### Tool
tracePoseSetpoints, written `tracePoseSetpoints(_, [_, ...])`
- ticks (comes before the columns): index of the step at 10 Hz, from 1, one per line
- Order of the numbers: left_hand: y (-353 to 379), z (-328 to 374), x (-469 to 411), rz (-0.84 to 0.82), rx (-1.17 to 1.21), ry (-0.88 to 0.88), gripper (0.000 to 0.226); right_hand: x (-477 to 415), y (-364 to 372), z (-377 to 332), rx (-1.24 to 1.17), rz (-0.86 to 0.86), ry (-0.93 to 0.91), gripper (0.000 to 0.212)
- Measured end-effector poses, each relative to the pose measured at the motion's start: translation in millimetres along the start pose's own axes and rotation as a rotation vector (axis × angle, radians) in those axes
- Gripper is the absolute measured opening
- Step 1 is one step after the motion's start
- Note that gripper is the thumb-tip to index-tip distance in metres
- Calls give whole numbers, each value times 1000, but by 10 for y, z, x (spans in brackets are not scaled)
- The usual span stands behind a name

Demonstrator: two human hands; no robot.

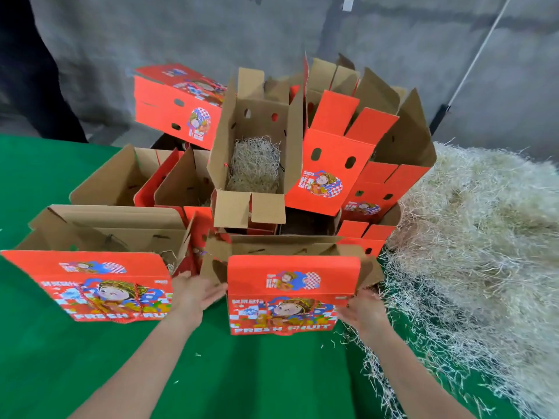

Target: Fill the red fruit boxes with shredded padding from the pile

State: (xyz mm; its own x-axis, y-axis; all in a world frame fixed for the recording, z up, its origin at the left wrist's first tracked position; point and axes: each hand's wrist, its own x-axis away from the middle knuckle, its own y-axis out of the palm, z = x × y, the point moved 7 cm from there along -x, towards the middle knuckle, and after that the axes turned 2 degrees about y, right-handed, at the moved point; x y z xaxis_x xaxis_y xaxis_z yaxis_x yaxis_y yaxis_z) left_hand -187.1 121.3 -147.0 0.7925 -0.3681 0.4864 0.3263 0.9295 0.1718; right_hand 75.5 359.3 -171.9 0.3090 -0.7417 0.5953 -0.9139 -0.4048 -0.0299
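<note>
A red fruit box (pixel 290 294) is being flanked on the green tabletop (pixel 90 358) by the left hand (pixel 196 293) and the right hand (pixel 363 309), fingers being held straight and apart beside its ends. The pile of shredded padding (pixel 484 237) is being carried just right of it, and some is being held in an open box (pixel 257 164) behind.

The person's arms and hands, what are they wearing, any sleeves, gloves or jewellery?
Nothing worn shows. The left hand and right hand are ungloved, and the left forearm and right forearm are bare to the picture's bottom edge: no sleeves, watch, bracelet or rings visible, though the hands are blurred.
</note>
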Motion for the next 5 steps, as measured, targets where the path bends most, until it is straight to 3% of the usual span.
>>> tracePoseSetpoints(1, [265,-141,19,-137,-285,-35,46,-49,214,90,43,-72,15,49])
tracePoseSetpoints(2, [406,-90,-63,-130,-424,84,25,-114,325,3,7,-52,-52,56])
tracePoseSetpoints(3, [430,-38,-163,-115,-456,170,21,-119,358,-10,8,-21,-69,62])
tracePoseSetpoints(4, [423,-69,-203,-156,-472,207,28,-100,372,3,41,-25,-103,58])
tracePoseSetpoints(5, [285,-217,-189,-91,-495,204,39,-49,361,77,141,-38,-55,41])
